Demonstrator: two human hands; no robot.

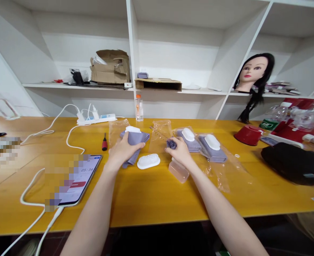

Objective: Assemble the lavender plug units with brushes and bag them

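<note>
My left hand (pixel 122 151) grips a grey-purple cloth (pixel 136 138) at the left, with a white oval piece (pixel 132 129) showing just behind it. In my right hand (pixel 179 152) is a small dark rolled bundle (pixel 171 143), pinched between thumb and fingers. Below that hand lies a clear pinkish box (pixel 178 171), partly covered by it. A white bristled brush (pixel 148 161) rests on the table between my hands. To the right, two folded grey cloths (pixel 216 155) in clear bags each carry a white oval piece (pixel 212 142) on top.
A phone (pixel 84 181) with white cables lies at the left, near a screwdriver (pixel 104 143). Behind are a power strip (pixel 100 119) and a small bottle (pixel 139 108). A red cup (pixel 248 134) and black bag (pixel 290 163) are at the right. Shelves hold cardboard and a mannequin head (pixel 254 73).
</note>
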